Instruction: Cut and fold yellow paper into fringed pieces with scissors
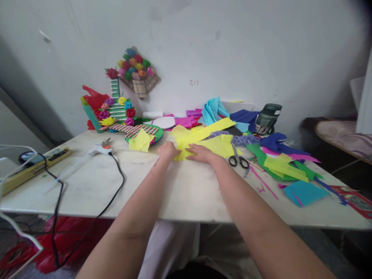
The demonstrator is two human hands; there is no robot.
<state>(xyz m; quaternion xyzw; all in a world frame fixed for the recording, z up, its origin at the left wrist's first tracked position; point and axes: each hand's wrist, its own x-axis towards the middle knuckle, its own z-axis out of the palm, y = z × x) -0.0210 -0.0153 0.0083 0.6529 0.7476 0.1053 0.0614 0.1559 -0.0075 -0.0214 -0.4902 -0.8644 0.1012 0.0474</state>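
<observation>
Both of my hands reach to the middle of the white tabletop, at a piece of yellow crepe paper. My left hand is closed at the paper's left edge, with its fingertips partly hidden. Lying flat on the right part of the paper, my right hand has its fingers stretched out. A larger yellow sheet extends right from there, and a long yellow strip slants behind. Black-handled scissors rest to the right of my right hand. Left of my left hand, a yellow square lies on a green woven-front craft piece.
A glue gun with a black cord and a power strip lie at left. Flower-decorated crafts stand by the wall. At right are a dark bottle, purple yarn, green paper and a blue square.
</observation>
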